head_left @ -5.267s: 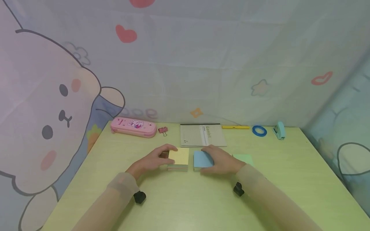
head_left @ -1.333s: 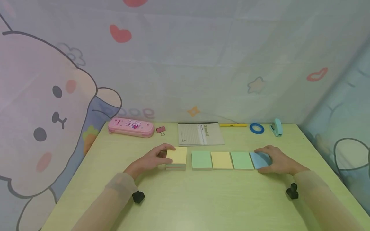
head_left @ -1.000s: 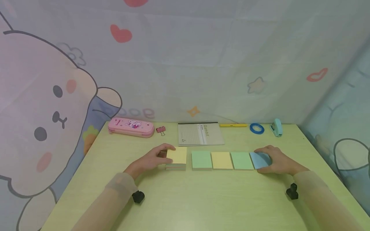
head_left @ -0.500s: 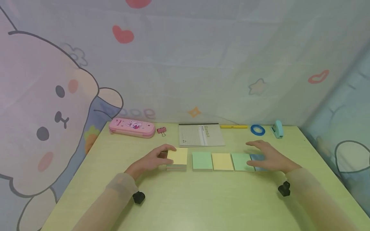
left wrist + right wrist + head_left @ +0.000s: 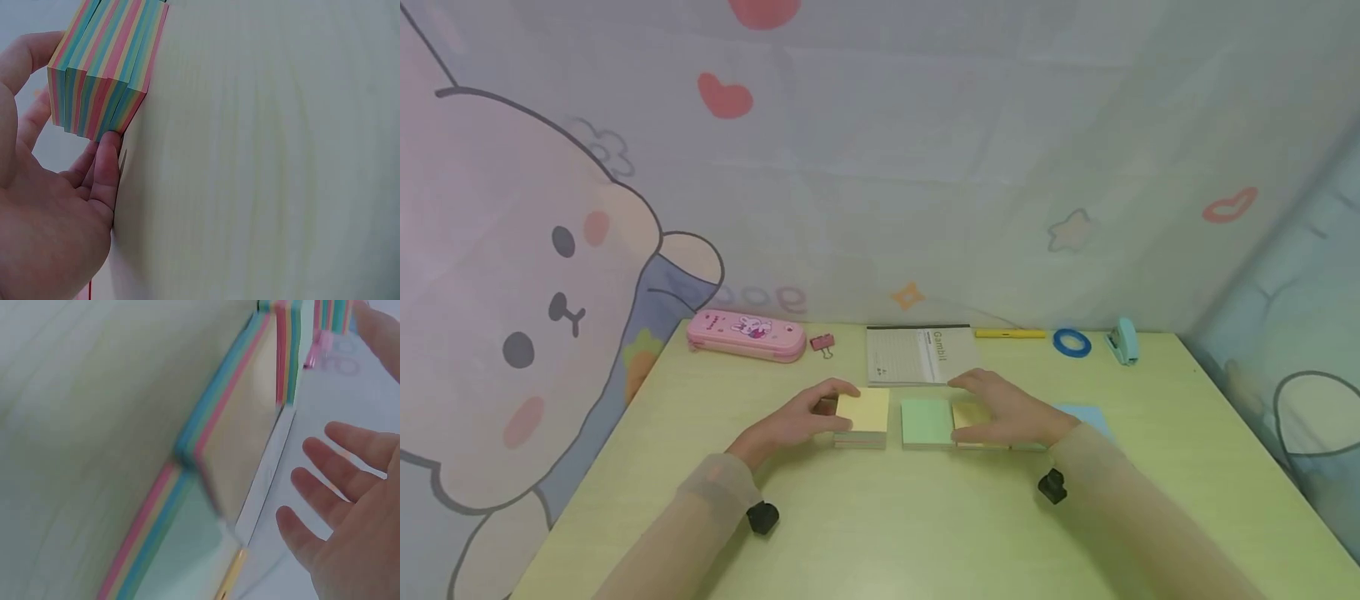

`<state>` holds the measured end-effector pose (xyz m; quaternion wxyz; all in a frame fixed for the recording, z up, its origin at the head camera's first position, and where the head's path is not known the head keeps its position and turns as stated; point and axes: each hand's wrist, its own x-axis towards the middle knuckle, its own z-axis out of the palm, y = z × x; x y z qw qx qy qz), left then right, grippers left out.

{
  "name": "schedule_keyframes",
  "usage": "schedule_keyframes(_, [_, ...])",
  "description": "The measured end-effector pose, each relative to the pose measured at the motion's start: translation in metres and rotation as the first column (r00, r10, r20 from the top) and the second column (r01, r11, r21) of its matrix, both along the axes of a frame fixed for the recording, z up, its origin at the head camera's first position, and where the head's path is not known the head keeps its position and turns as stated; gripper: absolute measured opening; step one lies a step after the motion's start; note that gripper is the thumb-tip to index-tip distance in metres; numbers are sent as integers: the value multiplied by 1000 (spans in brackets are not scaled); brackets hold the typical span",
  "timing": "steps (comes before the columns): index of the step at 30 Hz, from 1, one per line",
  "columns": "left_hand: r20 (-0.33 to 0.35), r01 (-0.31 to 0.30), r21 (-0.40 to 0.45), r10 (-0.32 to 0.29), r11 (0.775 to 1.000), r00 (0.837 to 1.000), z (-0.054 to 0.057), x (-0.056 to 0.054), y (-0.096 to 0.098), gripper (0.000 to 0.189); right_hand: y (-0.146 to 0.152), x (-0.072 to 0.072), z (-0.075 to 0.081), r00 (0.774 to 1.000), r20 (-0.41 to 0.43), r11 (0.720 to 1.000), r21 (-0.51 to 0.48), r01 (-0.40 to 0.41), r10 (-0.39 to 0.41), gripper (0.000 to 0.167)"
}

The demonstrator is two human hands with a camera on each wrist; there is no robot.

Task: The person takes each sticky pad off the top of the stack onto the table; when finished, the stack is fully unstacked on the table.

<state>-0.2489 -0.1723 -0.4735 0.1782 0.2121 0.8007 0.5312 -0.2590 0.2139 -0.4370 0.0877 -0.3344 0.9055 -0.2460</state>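
My left hand (image 5: 793, 417) holds a thick stack of sticky notes (image 5: 862, 410) with a yellow top, thumb on the near side and fingers on the far side. In the left wrist view the striped edges of that stack (image 5: 106, 69) show uneven layers. To its right runs a row of sticky note pads: a green pad (image 5: 925, 423), a yellow pad (image 5: 968, 414), a second green pad (image 5: 1028, 447) mostly covered, and a blue pad (image 5: 1088, 417). My right hand (image 5: 1015, 412) hovers above the yellow and second green pads, fingers spread; the right wrist view shows it apart from them.
Along the table's back edge lie a pink pencil case (image 5: 747, 335), a binder clip (image 5: 822, 345), a notepad (image 5: 902, 358), a yellow pen (image 5: 1010, 333), a blue tape ring (image 5: 1071, 342) and a mint stapler (image 5: 1123, 341). Behind them hangs a printed curtain (image 5: 880, 167).
My right hand carried the blue pad to the row's right end, let go, and has moved left over the yellow pad. The left hand stays on the stack.
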Motion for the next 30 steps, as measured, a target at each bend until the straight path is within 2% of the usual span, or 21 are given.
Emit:
schedule_keyframes(3, [3, -4, -2, 4, 1000, 1000, 1, 1, 1, 47, -18, 2, -4, 1000, 1, 999, 50, -9, 9, 91])
schedule_keyframes(8, [-3, -5, -13, 5, 1000, 1000, 0, 2, 1, 47, -38, 3, -12, 996, -68, 991, 124, -49, 58, 95])
schedule_keyframes(10, [-6, -3, -17, 3, 1000, 1000, 0, 2, 1, 48, -42, 5, -14, 996, -74, 990, 135, -44, 55, 94])
schedule_keyframes(19, [-8, -5, -21, 5, 1000, 1000, 1, 3, 0, 48, -49, 5, -21, 999, -49, 987, 158, 7, 1, 89])
schedule_keyframes(30, [-5, -15, -31, 15, 999, 1000, -1, 0, 2, 48, -52, -1, -24, 997, -74, 985, 172, 33, -21, 87])
